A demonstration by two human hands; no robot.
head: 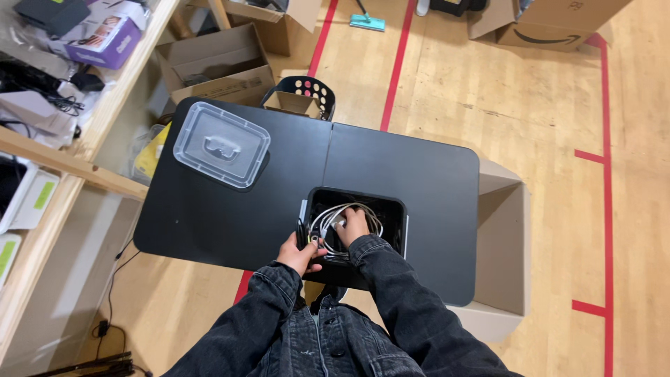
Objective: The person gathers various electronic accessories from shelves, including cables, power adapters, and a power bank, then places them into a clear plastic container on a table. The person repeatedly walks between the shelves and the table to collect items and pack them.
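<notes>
Black tabletop fills frame centre. Clear plastic lid lies flat upper left of it. Black bin sits at near edge, centre frame, holding tangled white cables. Right hand inside bin, closed on cables. Left hand grips bin's near-left rim, fingers curled.

The bin is crowded with cables. Open tabletop lies at twelve and three o'clock. A clear lid obstructs ten o'clock.
</notes>
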